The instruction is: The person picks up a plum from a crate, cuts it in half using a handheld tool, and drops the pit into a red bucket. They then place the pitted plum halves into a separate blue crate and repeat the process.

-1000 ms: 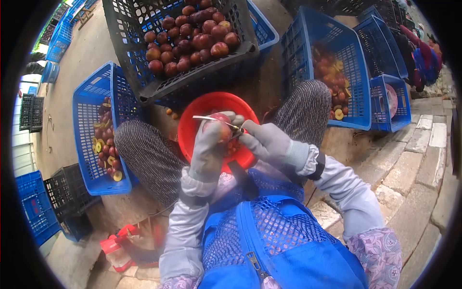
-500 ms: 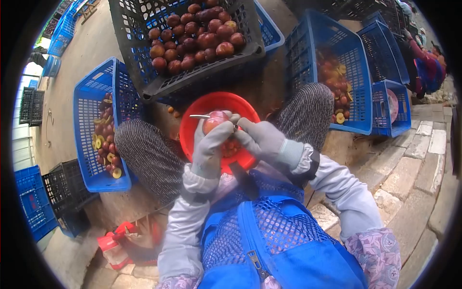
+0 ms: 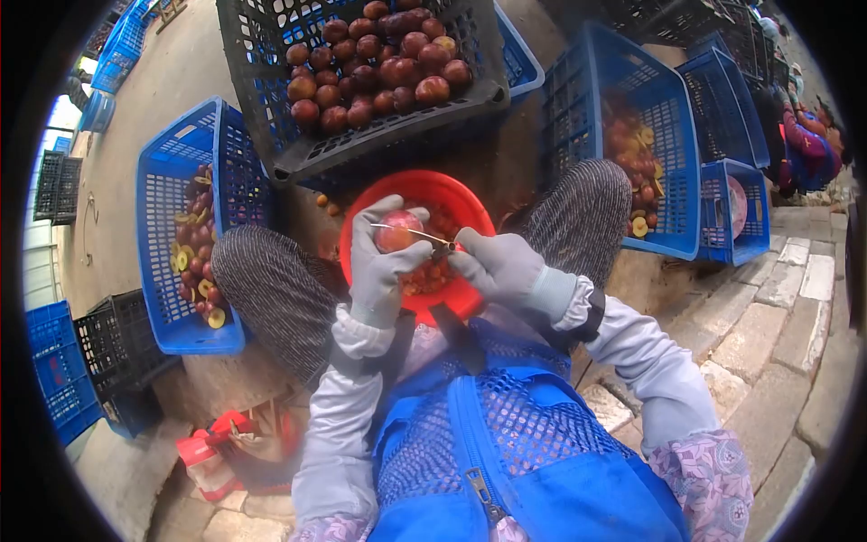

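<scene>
Over the red bowl (image 3: 424,181), my left grip (image 3: 377,266) clasps the plum (image 3: 394,238); my right grip (image 3: 501,268), closed on the knife (image 3: 424,236), should cut slowly.

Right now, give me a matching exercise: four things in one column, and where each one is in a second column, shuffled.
Things:
1. fruit
2. knife
3. red bowl
4. black crate

Places:
a. between the legs
b. in the right hand
c. farthest ahead, heaped full
d. in the left hand

Pairs: 1-d, 2-b, 3-a, 4-c.
</scene>
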The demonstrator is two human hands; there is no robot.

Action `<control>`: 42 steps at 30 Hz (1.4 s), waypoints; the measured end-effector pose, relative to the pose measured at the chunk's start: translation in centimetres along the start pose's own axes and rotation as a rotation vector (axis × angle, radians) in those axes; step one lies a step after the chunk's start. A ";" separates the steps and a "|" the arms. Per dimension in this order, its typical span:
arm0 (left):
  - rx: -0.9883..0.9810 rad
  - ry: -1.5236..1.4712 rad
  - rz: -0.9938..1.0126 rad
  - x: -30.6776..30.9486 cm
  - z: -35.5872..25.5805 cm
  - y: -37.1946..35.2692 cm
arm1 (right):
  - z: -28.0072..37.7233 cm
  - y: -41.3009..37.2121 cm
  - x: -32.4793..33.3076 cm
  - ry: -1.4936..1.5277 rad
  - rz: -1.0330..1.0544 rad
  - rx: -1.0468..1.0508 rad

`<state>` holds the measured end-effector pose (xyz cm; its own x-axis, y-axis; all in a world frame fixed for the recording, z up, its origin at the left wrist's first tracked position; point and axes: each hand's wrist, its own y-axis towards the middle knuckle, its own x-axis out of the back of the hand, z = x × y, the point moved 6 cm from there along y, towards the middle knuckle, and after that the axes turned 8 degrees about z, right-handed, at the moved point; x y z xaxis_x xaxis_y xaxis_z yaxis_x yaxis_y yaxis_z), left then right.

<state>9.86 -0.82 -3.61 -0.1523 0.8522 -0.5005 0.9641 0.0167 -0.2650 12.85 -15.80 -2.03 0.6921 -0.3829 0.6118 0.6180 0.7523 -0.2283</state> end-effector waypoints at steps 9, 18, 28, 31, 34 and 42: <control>-0.258 0.367 -0.170 1.6 -0.5 0.5 | -0.4 0.2 -1.1 0.073 0.004 -0.096; -0.096 0.061 -0.271 1.5 -1.1 -0.1 | 0.7 -0.1 -1.9 -0.005 -0.008 -0.121; -0.018 -0.217 -0.252 2.0 0.2 0.5 | 1.2 -1.3 -1.9 -0.011 -0.019 -0.202; -0.182 0.350 -0.231 2.2 -1.4 0.5 | 1.0 -1.4 -1.1 0.018 0.036 -0.191; -0.238 0.549 -0.205 2.0 -2.1 0.4 | 0.5 -1.2 -1.2 0.009 0.066 -0.184; -0.177 0.028 -0.214 2.8 -1.5 0.6 | 1.4 -0.5 -2.2 0.018 -0.012 -0.200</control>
<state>10.32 2.38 -3.90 -0.3527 0.8338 -0.4246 0.9341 0.2867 -0.2130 10.53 -14.59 -2.18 0.6896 -0.4025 0.6021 0.6870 0.6268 -0.3678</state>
